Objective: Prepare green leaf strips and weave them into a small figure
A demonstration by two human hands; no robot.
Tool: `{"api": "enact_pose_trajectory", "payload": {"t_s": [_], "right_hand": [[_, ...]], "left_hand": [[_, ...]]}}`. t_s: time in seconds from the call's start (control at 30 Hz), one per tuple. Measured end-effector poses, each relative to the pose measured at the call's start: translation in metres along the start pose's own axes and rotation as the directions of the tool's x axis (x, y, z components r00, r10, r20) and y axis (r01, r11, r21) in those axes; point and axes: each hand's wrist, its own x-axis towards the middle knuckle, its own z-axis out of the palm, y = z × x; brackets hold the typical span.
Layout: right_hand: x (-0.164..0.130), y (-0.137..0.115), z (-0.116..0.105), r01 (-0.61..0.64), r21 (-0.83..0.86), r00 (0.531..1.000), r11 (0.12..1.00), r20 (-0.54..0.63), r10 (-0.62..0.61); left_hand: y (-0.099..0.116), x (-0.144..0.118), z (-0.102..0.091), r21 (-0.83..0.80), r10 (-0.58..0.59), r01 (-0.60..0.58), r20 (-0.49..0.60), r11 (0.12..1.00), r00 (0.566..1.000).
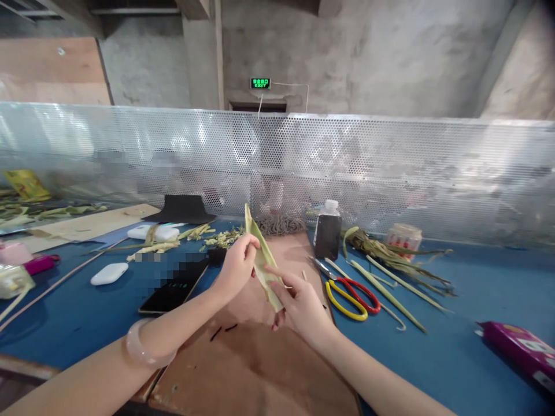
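Between my two hands a pale green, long leaf strip (265,267) is held at a slant above the brown board (255,370). My left hand (237,260) pinches its left edge around the middle, with the pointed end rising beyond the fingers. My right hand (301,300) grips the lower, wider end, fingers on its face and the thumb side partly hidden. To the right of the board lie scissors (347,292) with one yellow and one red handle. Several cut leaf strips (385,294) rest beside them.
A phone (176,286) and a white case (109,274) lie on the left. A bottle (328,231), dried leaves (381,254) and a clear tub (404,240) stand back right. A purple packet (520,352) is far right. A perforated metal screen (277,156) closes the back.
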Motion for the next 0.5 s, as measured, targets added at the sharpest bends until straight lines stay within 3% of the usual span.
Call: {"api": "enact_pose_trajectory", "payload": {"t_s": [0.13, 0.27, 0.4, 0.5], "right_hand": [[0.002, 0.003, -0.005, -0.06, -0.027, 0.998, 0.998, -0.038, 0.059], [0.004, -0.001, -0.009, -0.105, 0.017, 0.993, 0.994, -0.057, 0.105], [0.006, -0.005, -0.014, -0.116, 0.106, 0.993, 0.988, 0.021, 0.114], [0.006, -0.007, -0.018, -0.186, 0.209, 0.98, 0.96, 0.111, 0.165]], "left_hand": [[-0.003, 0.003, 0.0, -0.033, -0.055, 0.059, 0.09, 0.998, 0.994], [-0.006, 0.002, 0.003, -0.152, -0.113, 0.163, 0.296, 0.975, 0.949], [-0.003, 0.0, 0.003, -0.229, -0.112, 0.213, 0.386, 0.95, 0.916], [-0.002, 0.0, 0.001, -0.255, -0.188, 0.316, 0.425, 0.914, 0.885]]}}
